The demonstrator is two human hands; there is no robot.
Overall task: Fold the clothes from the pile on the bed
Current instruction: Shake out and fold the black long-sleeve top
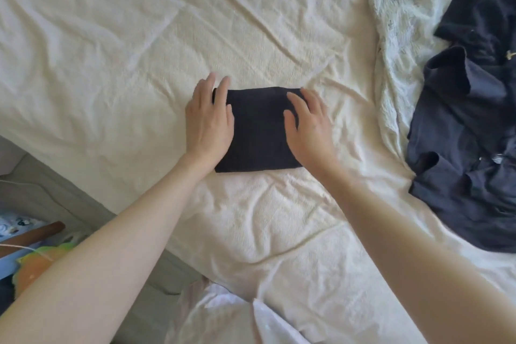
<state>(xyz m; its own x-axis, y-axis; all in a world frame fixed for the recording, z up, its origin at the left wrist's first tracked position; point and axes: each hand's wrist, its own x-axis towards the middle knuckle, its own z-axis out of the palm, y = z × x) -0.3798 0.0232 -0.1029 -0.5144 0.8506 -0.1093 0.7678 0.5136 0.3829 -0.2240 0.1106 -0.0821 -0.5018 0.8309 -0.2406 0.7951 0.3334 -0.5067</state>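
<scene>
Pressing down from either side, both hands lie flat on a folded dark garment in the middle of the bed; the left hand covers the garment's left edge, palm down, its fingers straight and slightly spread, their tips reaching past the far left corner onto the sheet; the right hand rests on the right edge, palm down, fingers extended and relaxed, the thumb lying inward on the cloth; neither hand curls round or pinches anything. Both forearms are bare and run up from the lower corners, converging toward the garment; the wrists are roughly straight.

The garment is folded into a compact rectangle, nearly square; from what shows between the hands I cannot tell which way its long axis runs; its near edge runs left to right and is straight and clean, while the far edge is slightly rounded, like a fold. The cloth is black or very dark navy, matte, with a faint fine texture; the top face lies smooth, without visible print.

It sits on a cream, wrinkled sheet; well apart to the right lies the pile of dark clothes, crumpled and unfolded, partly on a pale textured blanket; small light star shapes show on one dark piece near the upper right corner.
</scene>
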